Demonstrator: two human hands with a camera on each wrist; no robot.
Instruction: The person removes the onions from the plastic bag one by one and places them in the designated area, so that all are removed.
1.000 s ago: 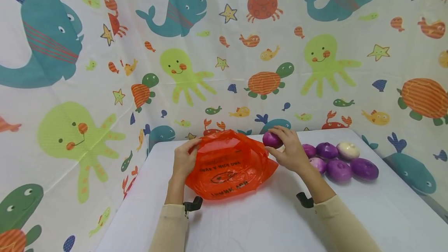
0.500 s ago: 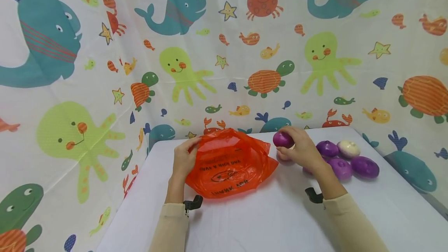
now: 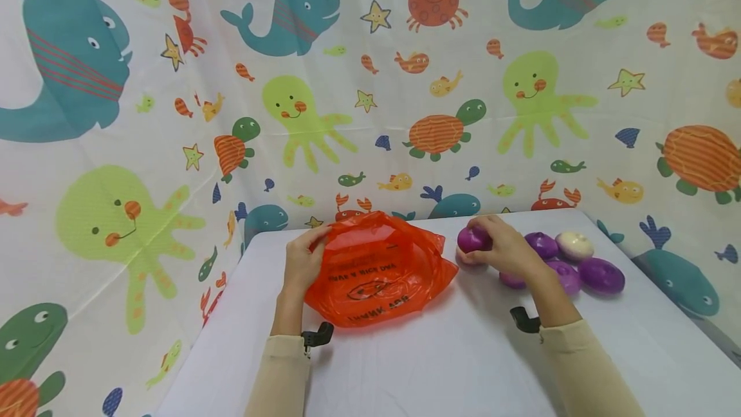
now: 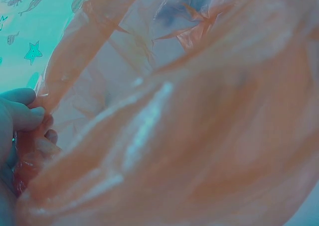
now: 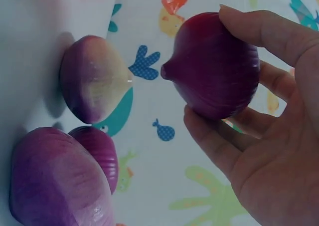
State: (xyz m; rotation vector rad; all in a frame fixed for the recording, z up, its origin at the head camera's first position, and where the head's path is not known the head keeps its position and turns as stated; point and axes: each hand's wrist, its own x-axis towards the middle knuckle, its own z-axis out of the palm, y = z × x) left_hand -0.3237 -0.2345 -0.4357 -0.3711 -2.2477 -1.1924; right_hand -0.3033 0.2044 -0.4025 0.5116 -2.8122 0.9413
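In the head view my left hand (image 3: 303,261) pinches the left edge of the mouth of a red plastic bag (image 3: 376,282) with black printing. Its thumb and fingers on the bag film (image 4: 224,151) show in the left wrist view, and the bag's mouth gapes. My right hand (image 3: 509,251) grips a dark purple onion (image 5: 214,69) between thumb and fingers, to the right of the bag and apart from it. A paler purple-and-cream onion (image 5: 92,81) lies on the table, below the held one in the head view.
Several more onions stand at the right of the white table (image 3: 405,372), among them a dark purple one (image 3: 602,276) and a cream one (image 3: 575,246). A curtain (image 3: 370,140) printed with sea animals hangs behind and at the left.
My right hand has moved right, away from the bag's mouth, with the dark purple onion still gripped. A paler onion now shows below it. My left hand and the bag have stayed in place.
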